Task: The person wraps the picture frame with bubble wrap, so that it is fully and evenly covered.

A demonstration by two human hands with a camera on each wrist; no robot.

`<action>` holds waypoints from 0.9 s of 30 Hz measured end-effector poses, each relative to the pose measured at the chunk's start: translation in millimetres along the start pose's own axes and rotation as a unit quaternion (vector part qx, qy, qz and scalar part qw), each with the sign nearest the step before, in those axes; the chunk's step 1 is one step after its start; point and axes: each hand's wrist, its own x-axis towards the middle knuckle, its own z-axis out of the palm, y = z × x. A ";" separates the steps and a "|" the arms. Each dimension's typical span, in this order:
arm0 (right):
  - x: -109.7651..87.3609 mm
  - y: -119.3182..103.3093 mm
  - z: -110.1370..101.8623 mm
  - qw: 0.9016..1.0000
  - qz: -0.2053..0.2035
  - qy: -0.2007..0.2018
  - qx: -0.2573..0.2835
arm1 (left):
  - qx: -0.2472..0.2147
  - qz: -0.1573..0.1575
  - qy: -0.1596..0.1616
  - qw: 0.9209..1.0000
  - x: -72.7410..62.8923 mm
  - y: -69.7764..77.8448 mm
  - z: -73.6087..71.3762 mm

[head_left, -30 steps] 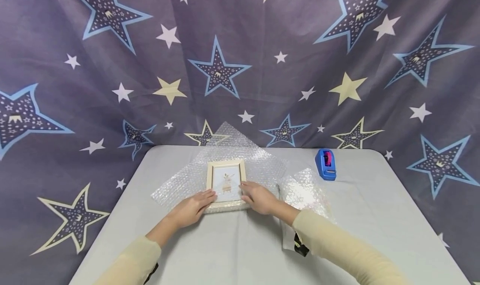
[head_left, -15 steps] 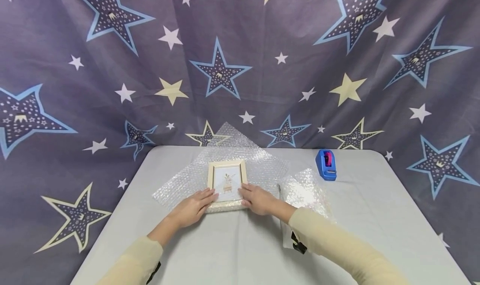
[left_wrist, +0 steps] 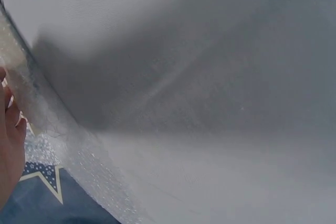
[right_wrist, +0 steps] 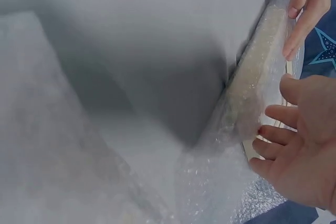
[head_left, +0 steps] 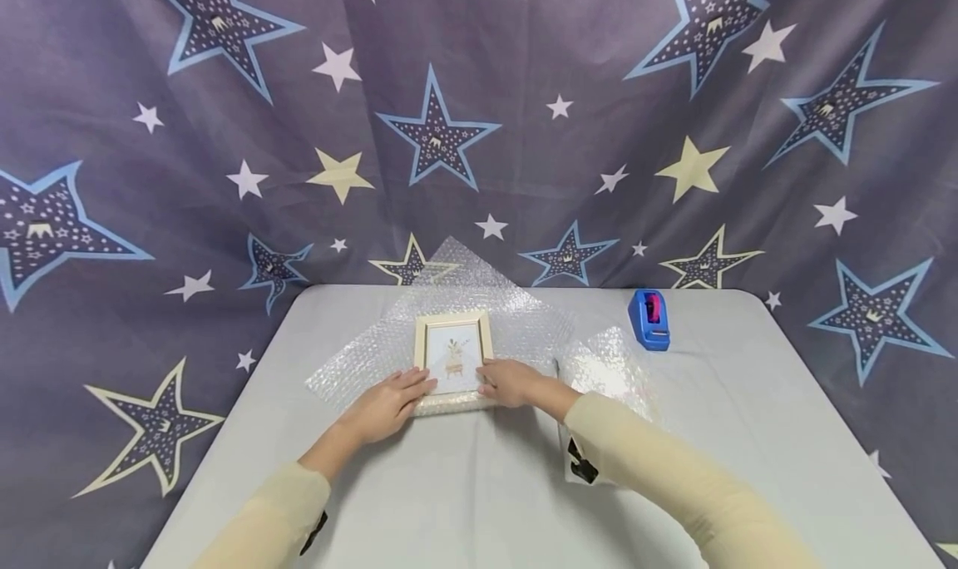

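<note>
A cream picture frame [head_left: 452, 318] lies face up on a sheet of bubble wrap [head_left: 479, 282], which is turned at a slant beneath it. The wrap's near part is folded over the frame's lower edge. My left hand [head_left: 385, 403] rests its extended fingers on the lower left side of the frame. On the lower right side, my right hand [head_left: 515, 382] touches the folded wrap and frame. In the right wrist view the right hand's fingers [right_wrist: 281, 136] are spread and slightly bent against the wrap. Only part of the left hand [left_wrist: 10, 150] shows in the left wrist view.
A bubble-wrap bundle [head_left: 606, 365] lies right of the frame, partly under the right forearm. The blue tape dispenser [head_left: 649, 319] with a pink roll stands at the back right of the white table [head_left: 419, 502]. A star-patterned curtain [head_left: 524, 186] hangs behind.
The head view has tilted slightly. The right forearm has shifted a little to the left, and the right fingers look slightly more bent. Frame and wrap stay in place.
</note>
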 end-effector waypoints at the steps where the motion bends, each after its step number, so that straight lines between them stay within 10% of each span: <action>1: 1.3 -0.4 0.8 1.000 0.001 0.007 -0.002 | 0.001 0.000 0.002 1.000 0.6 -0.2 -0.4; 15: 1.9 -2.3 37.2 0.985 -0.019 0.166 -0.049 | 0.005 -0.001 0.010 1.000 -0.6 1.7 1.0; 27: -4.4 3.4 48.1 0.979 -0.044 0.198 -0.032 | -0.036 -0.024 0.062 0.997 7.5 -1.8 -5.5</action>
